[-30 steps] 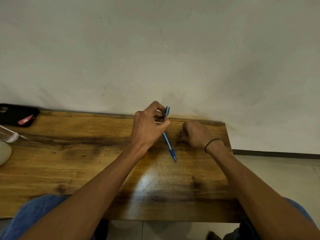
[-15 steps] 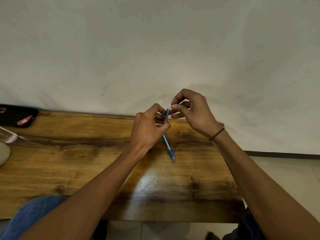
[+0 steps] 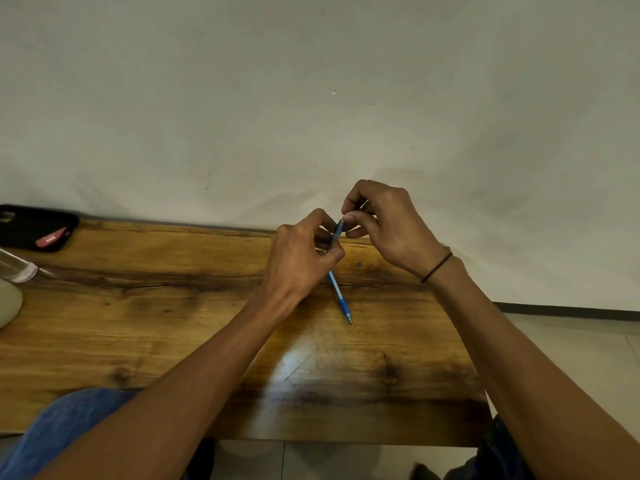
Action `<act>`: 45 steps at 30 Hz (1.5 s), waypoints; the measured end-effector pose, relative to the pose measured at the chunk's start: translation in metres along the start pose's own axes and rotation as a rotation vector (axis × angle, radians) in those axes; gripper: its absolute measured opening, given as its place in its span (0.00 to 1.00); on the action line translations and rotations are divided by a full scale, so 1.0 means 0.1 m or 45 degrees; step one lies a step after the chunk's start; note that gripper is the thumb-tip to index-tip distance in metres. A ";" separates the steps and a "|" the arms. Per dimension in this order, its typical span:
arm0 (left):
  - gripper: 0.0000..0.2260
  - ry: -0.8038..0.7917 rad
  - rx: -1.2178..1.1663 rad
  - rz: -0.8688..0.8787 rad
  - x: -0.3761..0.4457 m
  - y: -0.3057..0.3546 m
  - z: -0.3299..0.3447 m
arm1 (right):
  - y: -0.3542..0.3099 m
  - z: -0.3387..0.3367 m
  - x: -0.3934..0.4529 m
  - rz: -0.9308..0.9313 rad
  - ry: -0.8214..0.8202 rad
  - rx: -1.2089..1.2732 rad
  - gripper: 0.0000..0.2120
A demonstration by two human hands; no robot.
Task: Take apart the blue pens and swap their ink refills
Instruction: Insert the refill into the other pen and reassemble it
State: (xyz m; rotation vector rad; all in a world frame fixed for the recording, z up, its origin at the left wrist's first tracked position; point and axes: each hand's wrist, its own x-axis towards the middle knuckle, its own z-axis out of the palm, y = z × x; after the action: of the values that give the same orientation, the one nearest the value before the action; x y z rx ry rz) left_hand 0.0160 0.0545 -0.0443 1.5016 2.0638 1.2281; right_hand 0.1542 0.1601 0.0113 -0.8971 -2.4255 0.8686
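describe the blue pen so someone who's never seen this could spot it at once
Start at the wooden table, near its far edge. The blue pen slants there, gripped by the left hand, right hand pinching its top. It is the only slim blue stick.

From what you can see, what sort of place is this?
Probably a plain room at home or in an office: a wooden table against a bare white wall, tiled floor, a black phone case.

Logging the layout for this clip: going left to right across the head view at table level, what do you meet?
Black phone case → clear bottle → left hand → blue pen → right hand → black wristband, all above the wooden table.
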 end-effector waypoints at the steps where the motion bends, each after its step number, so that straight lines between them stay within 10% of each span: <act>1: 0.12 0.001 0.005 0.001 0.00 0.00 0.00 | 0.00 0.00 0.00 0.008 -0.005 -0.002 0.03; 24: 0.08 -0.104 0.379 0.190 -0.03 -0.01 -0.02 | -0.03 0.00 0.02 0.111 -0.272 -0.468 0.08; 40: 0.10 0.033 0.040 0.038 0.00 -0.03 -0.04 | 0.14 -0.10 -0.04 0.210 -0.066 0.245 0.11; 45: 0.10 0.026 -0.014 0.012 0.00 -0.01 -0.05 | 0.46 0.12 -0.11 0.266 -0.231 -0.230 0.16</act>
State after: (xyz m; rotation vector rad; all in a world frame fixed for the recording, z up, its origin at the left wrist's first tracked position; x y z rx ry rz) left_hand 0.0124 0.0523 -0.0422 1.5017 2.0623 1.2612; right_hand 0.1754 0.1751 -0.0298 -1.2041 -2.6331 0.8453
